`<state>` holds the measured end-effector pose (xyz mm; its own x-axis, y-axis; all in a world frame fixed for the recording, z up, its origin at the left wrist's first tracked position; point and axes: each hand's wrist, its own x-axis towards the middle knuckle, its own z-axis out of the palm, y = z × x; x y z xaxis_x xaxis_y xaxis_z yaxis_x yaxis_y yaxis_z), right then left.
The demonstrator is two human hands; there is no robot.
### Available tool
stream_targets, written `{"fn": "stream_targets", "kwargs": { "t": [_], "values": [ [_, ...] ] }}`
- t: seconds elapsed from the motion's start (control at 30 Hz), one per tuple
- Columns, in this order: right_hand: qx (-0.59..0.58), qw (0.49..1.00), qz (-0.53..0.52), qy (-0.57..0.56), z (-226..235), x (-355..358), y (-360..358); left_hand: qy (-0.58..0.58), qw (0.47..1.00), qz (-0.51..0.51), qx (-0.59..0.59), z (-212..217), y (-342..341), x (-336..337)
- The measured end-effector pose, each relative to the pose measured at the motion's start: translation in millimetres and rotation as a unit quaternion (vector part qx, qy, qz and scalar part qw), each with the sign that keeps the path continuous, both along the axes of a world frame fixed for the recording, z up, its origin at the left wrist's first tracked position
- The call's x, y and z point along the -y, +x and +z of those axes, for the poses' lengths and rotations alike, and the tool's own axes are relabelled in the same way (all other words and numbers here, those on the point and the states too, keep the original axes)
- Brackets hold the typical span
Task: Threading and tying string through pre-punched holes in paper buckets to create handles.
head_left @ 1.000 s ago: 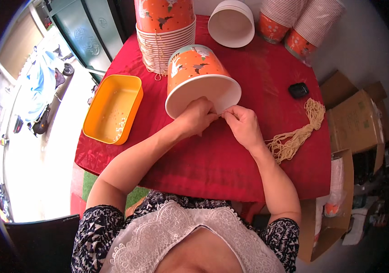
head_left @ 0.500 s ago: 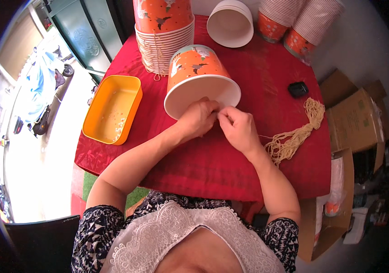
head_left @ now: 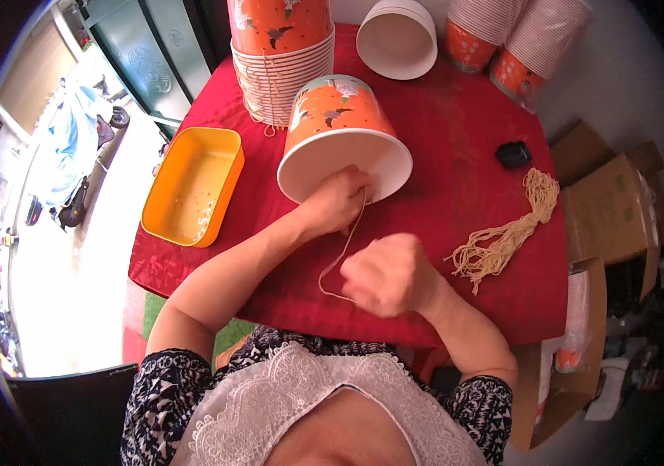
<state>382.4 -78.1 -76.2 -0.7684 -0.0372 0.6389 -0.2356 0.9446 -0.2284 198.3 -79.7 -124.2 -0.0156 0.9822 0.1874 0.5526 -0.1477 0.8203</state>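
An orange paper bucket (head_left: 336, 109) with a white rim and printed figures lies tilted on the table, its open mouth facing me. My left hand (head_left: 337, 199) is closed at the lower rim, fingertips just inside the mouth. From those fingers a thin beige string (head_left: 321, 281) loops down over the red cloth. Its lower part reaches my right hand (head_left: 390, 276), a closed fist slightly blurred by motion, nearer to me and apart from the bucket. Where the string meets the bucket is hidden behind the left fingers.
A bundle of beige strings (head_left: 503, 237) and a small black object (head_left: 513, 154) lie at right. At left stands a yellow plastic tub (head_left: 227, 182). Behind are a tall stack of buckets (head_left: 285, 78), a white-lined bucket (head_left: 396, 43) and more stacks (head_left: 538, 50). Cardboard boxes (head_left: 608, 206) flank the table.
My right hand has pulled away from the rim, down toward me, drawing the string into view. The left hand has stayed at the bucket, which has barely shifted.
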Motion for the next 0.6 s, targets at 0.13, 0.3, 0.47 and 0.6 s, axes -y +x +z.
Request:
{"fn": "stream_targets", "kwargs": {
  "t": [0.13,0.3,0.47,0.6],
  "values": [
    [-0.021,0.952,-0.291,-0.088,-21.2,-21.6,-6.2,0.050,0.998,-0.009,-0.034,1.9,-0.2,-0.4],
    [0.017,0.936,-0.336,-0.100,-32.9,-37.3,-8.5,0.019,1.000,0.002,-0.013,3.7,1.1,0.4],
    [0.046,0.935,-0.336,-0.109,-42.7,-42.7,-16.4,-0.008,1.000,-0.004,0.029,14.1,5.3,2.8],
    [0.063,0.931,-0.339,-0.120,-44.9,-47.5,-20.3,-0.069,0.995,0.000,0.071,15.5,4.5,2.6]
  ]
}}
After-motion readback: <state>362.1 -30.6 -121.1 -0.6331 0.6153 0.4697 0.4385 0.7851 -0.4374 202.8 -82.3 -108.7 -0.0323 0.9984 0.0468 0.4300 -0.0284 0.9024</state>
